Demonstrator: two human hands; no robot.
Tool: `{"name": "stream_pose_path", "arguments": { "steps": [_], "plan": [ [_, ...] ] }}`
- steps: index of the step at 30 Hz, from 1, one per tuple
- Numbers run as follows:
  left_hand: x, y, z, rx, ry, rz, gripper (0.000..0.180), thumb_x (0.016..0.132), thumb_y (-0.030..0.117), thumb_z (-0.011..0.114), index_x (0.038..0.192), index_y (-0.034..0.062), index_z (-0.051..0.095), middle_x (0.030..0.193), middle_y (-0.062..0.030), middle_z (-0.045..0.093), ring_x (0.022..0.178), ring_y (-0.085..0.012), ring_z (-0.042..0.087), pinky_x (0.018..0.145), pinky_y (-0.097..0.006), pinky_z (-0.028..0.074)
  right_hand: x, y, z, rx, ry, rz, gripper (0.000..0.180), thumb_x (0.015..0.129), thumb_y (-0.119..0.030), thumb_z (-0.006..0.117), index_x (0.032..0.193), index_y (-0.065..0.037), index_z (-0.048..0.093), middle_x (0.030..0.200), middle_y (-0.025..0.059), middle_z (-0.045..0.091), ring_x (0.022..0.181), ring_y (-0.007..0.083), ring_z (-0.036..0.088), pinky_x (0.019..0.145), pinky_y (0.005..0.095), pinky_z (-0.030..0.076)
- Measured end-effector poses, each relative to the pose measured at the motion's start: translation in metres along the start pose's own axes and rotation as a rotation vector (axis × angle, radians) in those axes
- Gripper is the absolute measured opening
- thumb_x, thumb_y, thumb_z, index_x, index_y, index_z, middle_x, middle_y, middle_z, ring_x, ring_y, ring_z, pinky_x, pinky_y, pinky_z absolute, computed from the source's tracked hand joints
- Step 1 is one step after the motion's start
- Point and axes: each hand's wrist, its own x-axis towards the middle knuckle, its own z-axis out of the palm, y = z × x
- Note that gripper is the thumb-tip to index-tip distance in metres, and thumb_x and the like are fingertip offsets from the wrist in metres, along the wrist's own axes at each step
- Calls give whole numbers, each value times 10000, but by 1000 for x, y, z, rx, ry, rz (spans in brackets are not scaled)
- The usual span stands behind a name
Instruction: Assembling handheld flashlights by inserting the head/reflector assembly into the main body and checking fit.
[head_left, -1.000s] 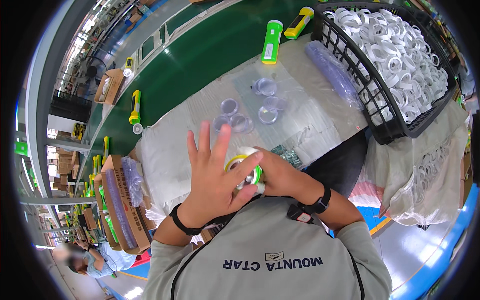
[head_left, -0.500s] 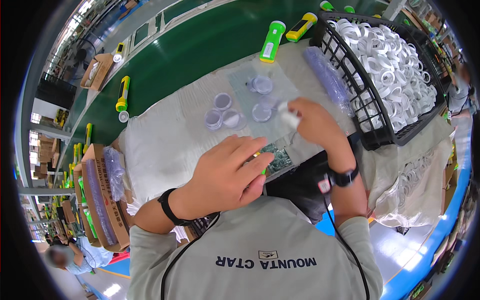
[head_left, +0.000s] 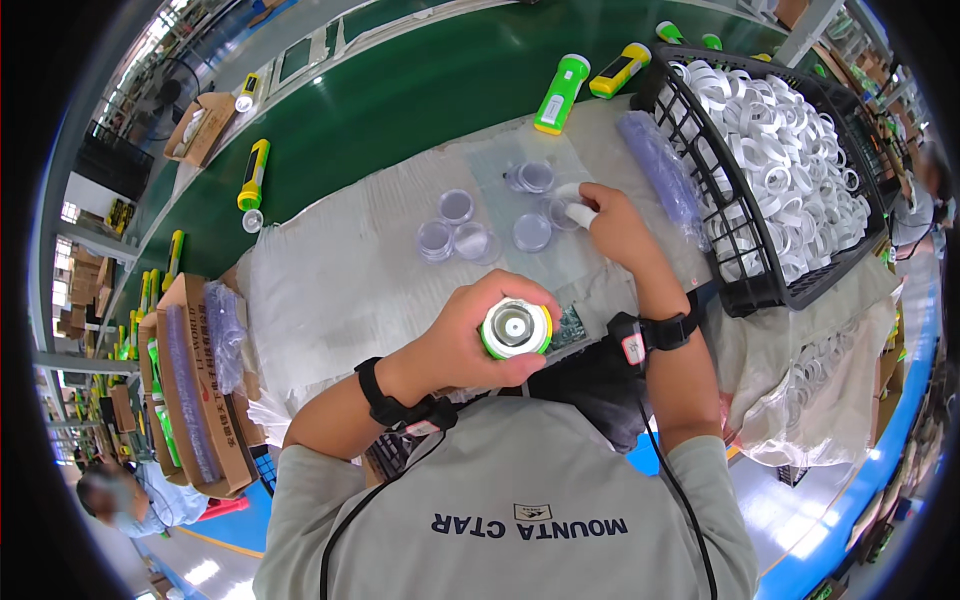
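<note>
My left hand [head_left: 470,335] is wrapped round a green and yellow flashlight [head_left: 516,328], its round head turned up and the silvery reflector showing. White covers sit on the fingertips of my right hand [head_left: 605,220], which pinches the edge of a clear round lens [head_left: 560,213] at the sheet. Close by are another flat lens [head_left: 531,233] and a small stack of lenses [head_left: 534,177]. Farther left, more clear lenses [head_left: 455,207] lie grouped on the pale work mat [head_left: 340,260].
A black basket [head_left: 750,295] full of white rings stands at the right, with a roll of clear bubble wrap [head_left: 660,175] beside it. Flashlights [head_left: 562,95] lie on the green surface [head_left: 400,120] beyond the mat. A cardboard box [head_left: 215,400] stands at the left.
My left hand has turned, bringing the flashlight's head up into view. My right hand has moved slightly left and down onto a lens, its fingers no longer blurred.
</note>
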Motion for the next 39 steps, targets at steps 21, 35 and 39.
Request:
{"name": "stream_pose_path", "arguments": {
  "steps": [21, 35, 39],
  "plan": [
    [2, -13, 2, 12, -40, 56, 665, 735, 137, 759, 1223, 62, 313, 1145, -119, 494, 1040, -190, 519, 889, -334, 427, -89, -128, -26, 63, -350, -134, 802, 813, -93, 664, 1465, -151, 201, 612, 12, 450, 570, 124, 415, 554, 257, 359],
    [3, -30, 14, 102, -37, 114, 622, 756, 165, 744, 1215, 121, 326, 1067, -146, 534, 929, -217, 560, 805, -358, 457, -105, -129, -26, -168, -267, -180, 733, 793, -254, 708, 1410, -135, 330, 603, 11, 434, 541, 143, 428, 546, 289, 364],
    [7, -33, 9, 31, -29, 214, 595, 782, 213, 721, 1215, 143, 319, 991, -176, 553, 837, -243, 588, 745, -369, 487, -109, -145, -95, -353, -72, -373, 481, 834, -194, 612, 1290, -135, 472, 710, 101, 568, 643, 264, 582, 588, 373, 446]
  ]
}}
